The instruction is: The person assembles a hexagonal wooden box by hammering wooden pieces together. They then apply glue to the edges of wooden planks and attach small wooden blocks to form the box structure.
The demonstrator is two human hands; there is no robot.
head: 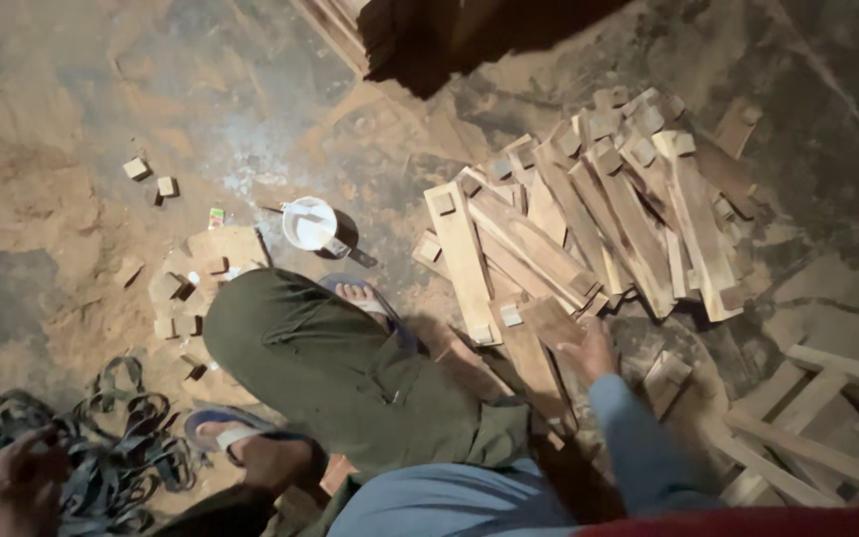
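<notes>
Reaching toward one o'clock, the right hand (589,350) lies with fingers spread on a board (549,323) at the near edge of the wood pile (589,214); whether it grips the board I cannot tell. At eight o'clock the left hand (7,487) rests among dark straps (116,447) on the dirt floor (72,119), fingers loosely curled, its hold unclear. Between the hands sit a bent knee (320,348) in green trousers and two sandalled feet. A white cup (310,224) stands at eleven o'clock of the knee, with small wood blocks (186,288) just to its left. A wooden frame (817,428) lies at four o'clock.
</notes>
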